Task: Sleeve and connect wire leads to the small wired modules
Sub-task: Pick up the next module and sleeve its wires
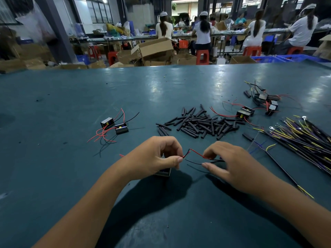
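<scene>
My left hand pinches the tips of a red and a black lead between thumb and fingers. A small module sits under its palm, mostly hidden. My right hand grips a red wire and black wires that run towards the left hand. A pile of short black sleeves lies just beyond both hands. Two wired modules with red and black leads rest to the left.
More modules lie tangled at the right back. A bundle of black and yellow wire leads with ring terminals spreads at the right edge. One long lead trails past my right wrist. Seated workers and cardboard boxes lie beyond the green table.
</scene>
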Demonstrator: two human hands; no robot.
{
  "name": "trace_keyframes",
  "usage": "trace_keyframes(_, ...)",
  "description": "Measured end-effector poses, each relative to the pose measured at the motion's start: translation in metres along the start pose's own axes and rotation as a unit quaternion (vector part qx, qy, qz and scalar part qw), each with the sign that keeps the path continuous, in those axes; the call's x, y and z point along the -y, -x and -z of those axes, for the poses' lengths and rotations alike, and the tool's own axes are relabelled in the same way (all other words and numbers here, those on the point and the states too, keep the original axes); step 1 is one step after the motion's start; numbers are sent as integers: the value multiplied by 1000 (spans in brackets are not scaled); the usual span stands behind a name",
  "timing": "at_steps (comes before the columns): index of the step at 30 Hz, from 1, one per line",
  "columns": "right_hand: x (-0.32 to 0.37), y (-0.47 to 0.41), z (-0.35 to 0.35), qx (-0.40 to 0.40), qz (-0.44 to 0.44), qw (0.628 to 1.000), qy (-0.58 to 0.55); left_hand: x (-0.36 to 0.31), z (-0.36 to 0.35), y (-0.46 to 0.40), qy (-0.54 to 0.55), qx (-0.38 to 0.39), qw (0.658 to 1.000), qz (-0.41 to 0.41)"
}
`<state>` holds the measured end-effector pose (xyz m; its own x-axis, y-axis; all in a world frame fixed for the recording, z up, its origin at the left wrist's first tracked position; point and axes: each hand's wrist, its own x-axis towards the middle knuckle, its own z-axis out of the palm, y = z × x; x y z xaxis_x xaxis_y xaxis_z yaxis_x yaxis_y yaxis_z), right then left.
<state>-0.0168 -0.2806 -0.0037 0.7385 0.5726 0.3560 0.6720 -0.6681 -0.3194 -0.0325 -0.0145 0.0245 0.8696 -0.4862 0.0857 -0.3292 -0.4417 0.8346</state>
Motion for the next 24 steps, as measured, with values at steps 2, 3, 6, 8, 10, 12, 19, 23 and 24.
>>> trace_keyframes(2,-2,0,-1,17,0,1000,-1,-1,-1,1,-34,-7,999,-16)
trace_keyframes(3,-3,0,-2,18,0,1000,2,-2,-2,1,-55,-16,998,-25)
trace_keyframes(6,-3,-1,-2,15,1,1000,7,-4,-4,1,-100,-43,993,-45)
trace_keyframes(8,-4,-2,-1,14,4,1000,7,-6,-3,2,-111,-49,991,-50)
trace_keyframes(10,-5,-1,0,8,4,1000,-6,-7,0,4,-101,-49,993,-45)
trace_keyframes(12,-4,1,1,4,5,1000,-11,-6,1,4,-91,-53,994,-32)
trace_keyframes(19,-1,-1,-1,-8,76,996,48,-4,-3,2,-84,-47,995,-7)
trace_keyframes(23,-2,-1,-1,-12,84,996,39,-3,-3,2,-79,-56,995,-10)
trace_keyframes(24,-3,0,-1,-11,83,996,37,-2,-3,3,-80,-58,995,-8)
